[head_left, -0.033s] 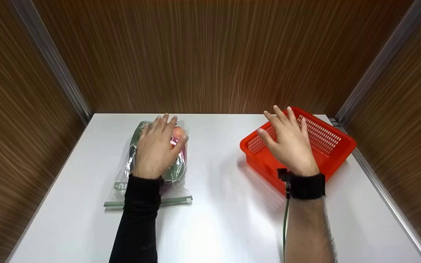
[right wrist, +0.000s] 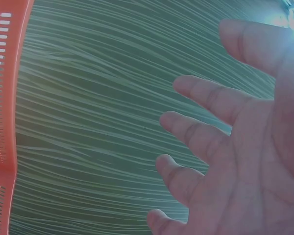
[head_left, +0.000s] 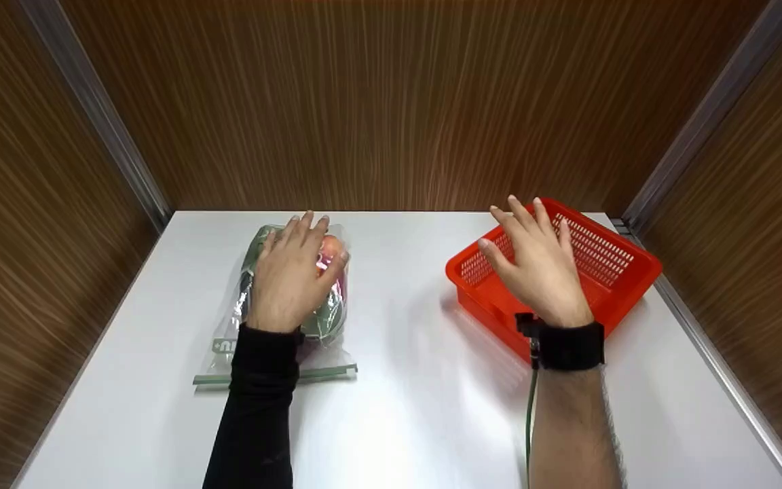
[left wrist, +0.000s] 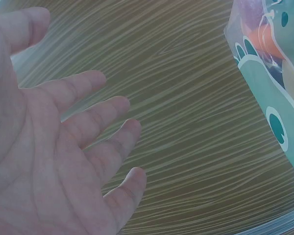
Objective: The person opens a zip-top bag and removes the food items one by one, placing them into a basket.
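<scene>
The zip bag [head_left: 275, 305], clear, soft and slippery, lies on the left of the white table [head_left: 398, 407] under your left hand [head_left: 289, 278], which hovers flat and unclenched; it looks light, so grip around its bulging contents; your right hand [head_left: 540, 268] hangs spread above the red basket [head_left: 608, 272].

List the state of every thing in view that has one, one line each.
Zip bag: lying flat on the table, contents inside, zipper end toward the person; whether it is sealed cannot be told.
Red basket: upright; nothing shows inside.
Left hand: fingers straight, over the bag, holding nothing.
Right hand: fingers spread, over the basket, holding nothing.
White table: bears the bag and basket.
</scene>
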